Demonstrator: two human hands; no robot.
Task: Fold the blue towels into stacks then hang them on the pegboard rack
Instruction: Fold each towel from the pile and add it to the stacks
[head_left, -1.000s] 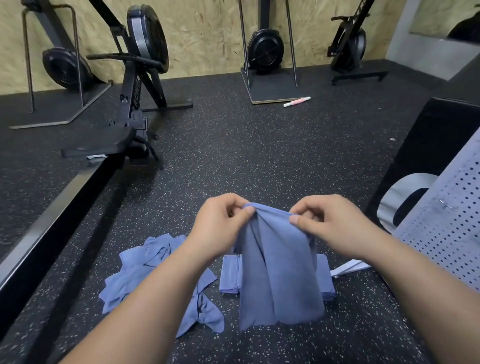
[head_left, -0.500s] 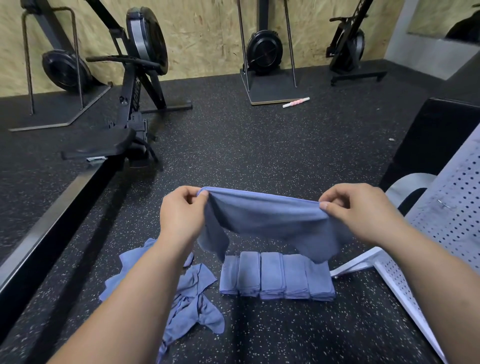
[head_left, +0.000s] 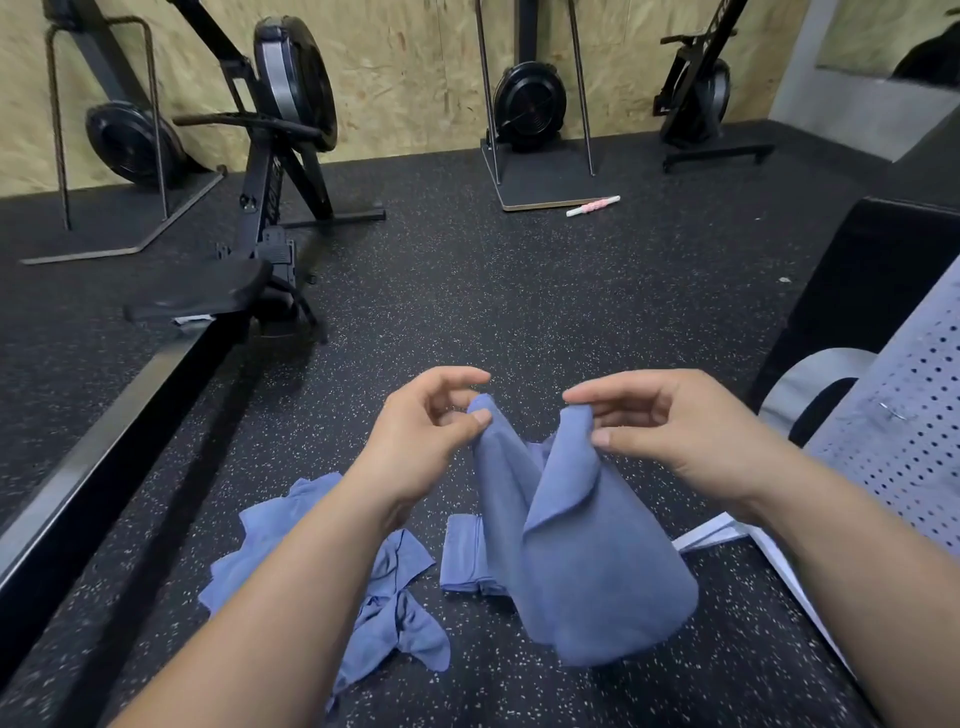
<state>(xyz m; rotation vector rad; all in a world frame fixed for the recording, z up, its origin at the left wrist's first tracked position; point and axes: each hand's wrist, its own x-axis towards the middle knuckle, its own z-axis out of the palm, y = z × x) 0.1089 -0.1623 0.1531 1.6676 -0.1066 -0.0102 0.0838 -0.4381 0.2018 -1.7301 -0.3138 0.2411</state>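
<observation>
A blue towel hangs in the air over the dark floor, pinched at its two top corners. My left hand grips the left corner and my right hand grips the right corner, the two hands close together. Behind the hanging towel lies a row of folded blue towels, mostly hidden by it. A loose pile of unfolded blue towels lies on the floor under my left forearm. The white pegboard rack stands at the right edge.
A rowing machine with its long rail runs along the left. Further machines stand against the plywood wall at the back. A pink and white roller lies on the floor. A black padded block is at the right.
My hands first spread apart and stretched the towel wide, then came back together, so the towel now hangs doubled and covers most of the folded row.
</observation>
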